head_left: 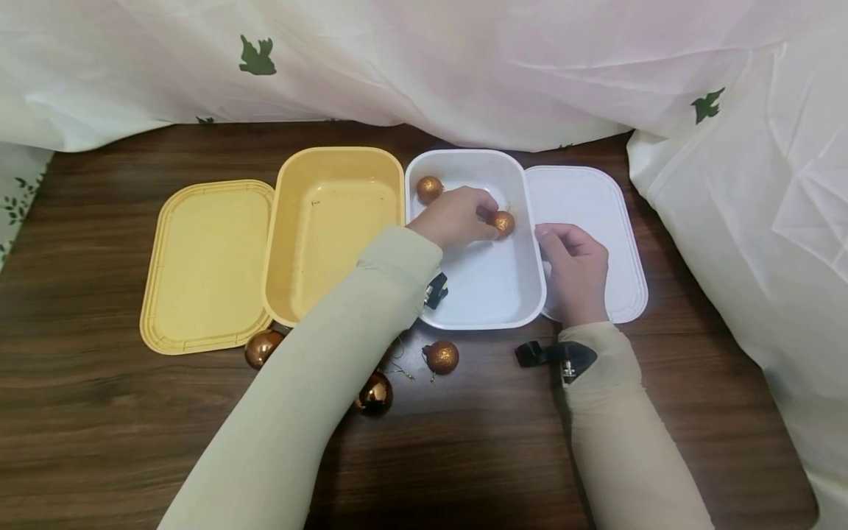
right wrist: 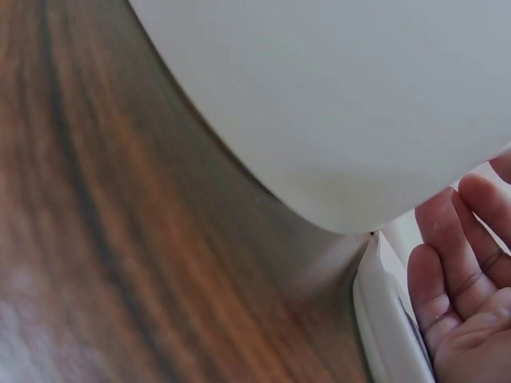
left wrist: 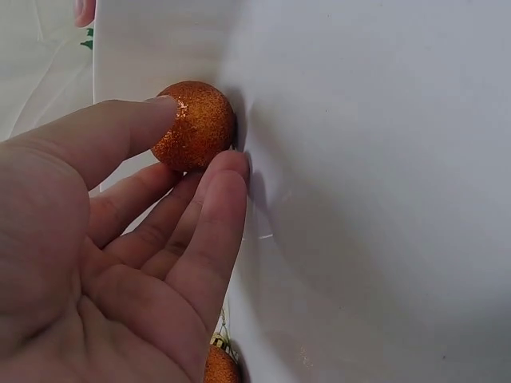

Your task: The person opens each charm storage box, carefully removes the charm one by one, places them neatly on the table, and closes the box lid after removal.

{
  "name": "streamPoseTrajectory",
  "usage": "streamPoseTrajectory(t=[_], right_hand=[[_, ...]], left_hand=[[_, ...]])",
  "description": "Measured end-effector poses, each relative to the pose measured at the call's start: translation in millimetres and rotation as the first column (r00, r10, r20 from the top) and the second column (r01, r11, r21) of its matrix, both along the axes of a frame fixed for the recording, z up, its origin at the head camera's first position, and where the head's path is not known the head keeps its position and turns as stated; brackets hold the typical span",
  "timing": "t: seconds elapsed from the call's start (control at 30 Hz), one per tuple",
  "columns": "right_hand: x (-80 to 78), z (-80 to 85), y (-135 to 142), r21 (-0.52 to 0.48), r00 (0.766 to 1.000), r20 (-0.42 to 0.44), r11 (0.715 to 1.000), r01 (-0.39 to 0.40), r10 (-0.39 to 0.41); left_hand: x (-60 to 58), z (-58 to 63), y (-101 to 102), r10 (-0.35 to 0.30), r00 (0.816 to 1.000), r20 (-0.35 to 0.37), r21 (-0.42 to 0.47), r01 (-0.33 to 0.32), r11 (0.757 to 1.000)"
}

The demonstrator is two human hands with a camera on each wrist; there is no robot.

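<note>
In the head view, my left hand [head_left: 457, 216] reaches into the white box [head_left: 477, 309]. Thumb and fingers hold a copper glitter ball [head_left: 503, 223] near the box's right wall; the left wrist view shows the thumb on this glitter ball [left wrist: 196, 124] and the fingers around its lower side. Another glitter ball [head_left: 429, 189] lies in the box's back left corner. My right hand [head_left: 575, 269] is at the outside of the right rim, above the white lid [head_left: 619, 243]. In the right wrist view its loosely bent fingers [right wrist: 447, 231] are against or close to the box's outer wall.
Left of the white box stands a yellow box [head_left: 344, 221], with a yellow lid [head_left: 208, 265] beside it. In front lie a glitter ball [head_left: 442, 357] and shiny copper balls [head_left: 375, 395], partly behind my left sleeve. A white curtain [head_left: 430, 66] borders the wooden table [head_left: 99, 412].
</note>
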State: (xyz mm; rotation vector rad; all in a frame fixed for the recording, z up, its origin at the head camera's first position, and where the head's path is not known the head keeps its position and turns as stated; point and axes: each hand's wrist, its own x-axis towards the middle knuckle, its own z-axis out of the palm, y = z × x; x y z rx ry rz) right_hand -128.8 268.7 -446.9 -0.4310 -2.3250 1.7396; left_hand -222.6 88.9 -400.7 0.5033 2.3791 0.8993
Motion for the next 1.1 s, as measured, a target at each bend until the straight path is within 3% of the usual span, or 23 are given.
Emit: streamPoseTrajectory(t=[0.23,1.1], right_hand=[[0.5,-0.3,0.7,-0.001,1.0,0.0,1.0,0.0,0.0],[0.1,1.1,1.2,0.0,1.0,0.009,1.0,-0.006,0.006]], left_hand=[[0.7,-1.0,1.2,-0.033,0.999,-0.007,0.004,0.033,0.999],[1.0,-1.1,2.8,-0.055,0.998,-0.035,-0.012,0.054,0.998]])
